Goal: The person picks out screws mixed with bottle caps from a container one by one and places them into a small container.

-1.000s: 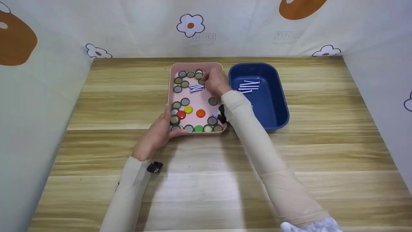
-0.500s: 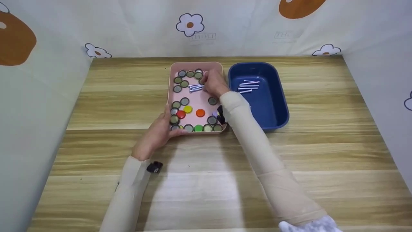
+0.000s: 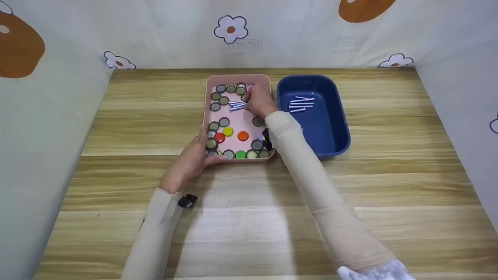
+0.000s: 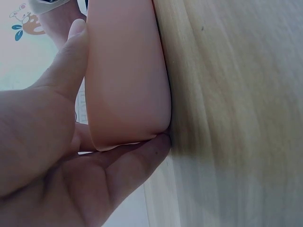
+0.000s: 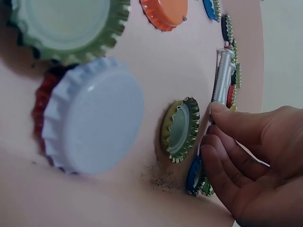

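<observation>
My left hand (image 3: pixel 188 163) grips the near left corner of a pink plastic tray (image 3: pixel 235 121), its thumb on the front edge and its fingers along the side. In the left wrist view the fingers wrap round the tray's outer wall (image 4: pixel 125 71). Inside the tray's far right part, my right hand (image 3: pixel 260 100) has thumb and fingertips on the end of a small bunch of silver screws (image 3: pixel 237 105). The right wrist view shows the thumb against the threaded screws (image 5: pixel 222 78); the fingertips' contact is partly hidden. Several bottle caps lie around, including an orange cap (image 3: pixel 242 135).
Right beside the tray stands a deep blue bin (image 3: pixel 327 136) holding several screws (image 3: pixel 301 104). The right forearm crosses over its left wall. A green cap (image 3: pixel 240 154) and other caps line the tray's front edge. A patterned white curtain (image 3: pixel 295 35) hangs behind the wooden table (image 3: pixel 241 217).
</observation>
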Tool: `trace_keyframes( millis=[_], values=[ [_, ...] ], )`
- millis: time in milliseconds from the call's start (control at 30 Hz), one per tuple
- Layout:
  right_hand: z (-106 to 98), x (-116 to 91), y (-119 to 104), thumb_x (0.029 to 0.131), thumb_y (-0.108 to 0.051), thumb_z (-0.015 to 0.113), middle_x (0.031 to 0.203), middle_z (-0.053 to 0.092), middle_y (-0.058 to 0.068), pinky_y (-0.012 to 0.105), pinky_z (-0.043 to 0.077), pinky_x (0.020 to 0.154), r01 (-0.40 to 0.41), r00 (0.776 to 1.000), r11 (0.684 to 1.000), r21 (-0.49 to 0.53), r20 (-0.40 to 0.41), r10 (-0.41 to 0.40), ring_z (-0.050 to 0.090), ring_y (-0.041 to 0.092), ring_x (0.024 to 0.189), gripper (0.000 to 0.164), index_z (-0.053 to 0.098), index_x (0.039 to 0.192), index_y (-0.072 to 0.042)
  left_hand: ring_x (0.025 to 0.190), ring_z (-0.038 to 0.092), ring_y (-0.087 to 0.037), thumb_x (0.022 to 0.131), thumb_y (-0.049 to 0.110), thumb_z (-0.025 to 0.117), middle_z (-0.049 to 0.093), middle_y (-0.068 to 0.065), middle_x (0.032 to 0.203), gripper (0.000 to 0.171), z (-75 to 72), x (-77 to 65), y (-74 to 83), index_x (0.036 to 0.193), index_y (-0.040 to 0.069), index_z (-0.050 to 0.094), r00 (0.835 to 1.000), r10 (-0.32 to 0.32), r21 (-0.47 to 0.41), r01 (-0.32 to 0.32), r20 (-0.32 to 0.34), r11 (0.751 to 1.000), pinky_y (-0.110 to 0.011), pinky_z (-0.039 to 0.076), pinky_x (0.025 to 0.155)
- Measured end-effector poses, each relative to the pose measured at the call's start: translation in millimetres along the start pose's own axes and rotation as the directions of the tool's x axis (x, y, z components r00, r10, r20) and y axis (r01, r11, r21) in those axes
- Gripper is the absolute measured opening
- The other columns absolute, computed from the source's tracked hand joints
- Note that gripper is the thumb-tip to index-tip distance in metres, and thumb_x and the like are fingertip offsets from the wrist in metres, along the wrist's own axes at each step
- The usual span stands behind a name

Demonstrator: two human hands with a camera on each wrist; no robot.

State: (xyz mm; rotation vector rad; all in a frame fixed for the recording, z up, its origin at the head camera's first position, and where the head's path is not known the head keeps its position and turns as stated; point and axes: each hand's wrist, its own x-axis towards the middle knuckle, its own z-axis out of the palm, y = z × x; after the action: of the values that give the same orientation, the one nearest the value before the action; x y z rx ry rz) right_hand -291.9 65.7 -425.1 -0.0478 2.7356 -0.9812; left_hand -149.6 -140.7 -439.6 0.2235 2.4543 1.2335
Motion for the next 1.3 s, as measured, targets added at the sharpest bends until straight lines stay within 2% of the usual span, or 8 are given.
trace_keyframes(
  millis=[200,367,567,700,800,1000,1133,1300],
  values=[
    [0,-1,-1,0.089,0.002,0.069,0.114,0.071,0.013,0.033,0.055,0.091,0.003,1.0,0.999,-0.038,0.011,-0.003,0.058,0.02,0.097,0.023,0.073,0.111,0.0,0.146,0.042,-0.025,0.092,0.034,0.071,0.041,-0.013,0.157,0.1,0.0,-1.5,0.0,0.163,0.02,0.001,1.0,0.013,0.03,-0.013,0.002,0.999,-0.047,0.017,0.128],
    [0,-2,1,0.091,0.001,0.067,0.118,0.07,0.012,0.033,0.054,0.096,0.013,1.0,0.998,-0.061,0.014,-0.012,0.06,0.02,0.102,0.024,0.072,0.114,0.0,0.146,0.041,-0.028,0.09,0.034,0.074,0.038,-0.016,0.159,0.11,1.4,-3.5,-0.1,0.162,0.021,-0.009,1.0,0.026,0.094,-0.027,0.002,0.995,-0.047,0.018,0.127],
    [0,-3,2,0.093,0.0,0.065,0.117,0.068,0.013,0.033,0.053,0.093,-0.014,1.0,1.0,-0.028,0.025,0.014,0.057,0.021,0.102,0.023,0.071,0.116,0.0,0.147,0.04,-0.027,0.091,0.035,0.072,0.039,-0.013,0.158,0.103,2.5,-2.6,0.2,0.163,0.021,0.0,1.0,-0.006,0.05,0.006,0.003,0.999,-0.048,0.016,0.128],
    [-1,-3,3,0.092,-0.001,0.065,0.112,0.069,0.014,0.033,0.052,0.091,0.017,1.0,0.998,-0.058,0.005,-0.017,0.056,0.021,0.098,0.018,0.071,0.109,0.002,0.148,0.038,-0.027,0.09,0.035,0.073,0.036,-0.015,0.159,0.107,2.8,-2.8,1.5,0.162,0.019,-0.003,1.0,-0.006,0.071,0.006,0.008,0.997,-0.048,0.016,0.128],
    [-3,-3,3,0.093,-0.002,0.064,0.103,0.066,0.012,0.028,0.049,0.081,0.022,1.0,0.998,-0.053,-0.009,-0.023,0.055,0.021,0.093,0.015,0.071,0.105,0.003,0.147,0.038,-0.029,0.088,0.035,0.074,0.034,-0.018,0.16,0.114,3.0,-3.6,2.5,0.161,0.018,-0.011,1.0,0.001,0.116,-0.002,0.013,0.993,-0.048,0.018,0.128],
    [-7,-4,1,0.093,-0.002,0.064,0.093,0.058,0.006,0.022,0.04,0.07,-0.018,1.0,1.0,0.007,-0.004,0.018,0.054,0.021,0.09,0.01,0.069,0.102,-0.002,0.146,0.04,-0.025,0.091,0.034,0.071,0.037,-0.013,0.159,0.102,2.5,-1.9,1.5,0.162,0.021,-0.001,1.0,-0.013,0.038,0.012,0.008,0.999,-0.047,0.017,0.128],
    [-11,-6,-1,0.093,-0.002,0.064,0.091,0.055,0.003,0.023,0.039,0.07,-0.03,1.0,0.999,0.021,0.002,0.03,0.053,0.021,0.09,0.007,0.067,0.098,-0.004,0.145,0.043,-0.021,0.098,0.037,0.06,0.044,-0.008,0.155,0.081,3.0,0.5,1.0,0.162,0.022,0.013,1.0,-0.022,-0.046,0.022,0.007,0.999,-0.046,0.016,0.129],
    [-14,-8,-2,0.091,0.002,0.062,0.09,0.052,0.001,0.023,0.038,0.068,-0.047,0.999,0.997,0.065,-0.003,0.047,0.051,0.019,0.09,0.014,0.068,0.103,-0.001,0.144,0.044,-0.019,0.102,0.046,0.047,0.047,-0.004,0.153,0.07,3.5,2.3,1.4,0.161,0.025,0.017,0.999,-0.043,-0.085,0.044,0.012,0.995,-0.045,0.015,0.129]
  ],
)
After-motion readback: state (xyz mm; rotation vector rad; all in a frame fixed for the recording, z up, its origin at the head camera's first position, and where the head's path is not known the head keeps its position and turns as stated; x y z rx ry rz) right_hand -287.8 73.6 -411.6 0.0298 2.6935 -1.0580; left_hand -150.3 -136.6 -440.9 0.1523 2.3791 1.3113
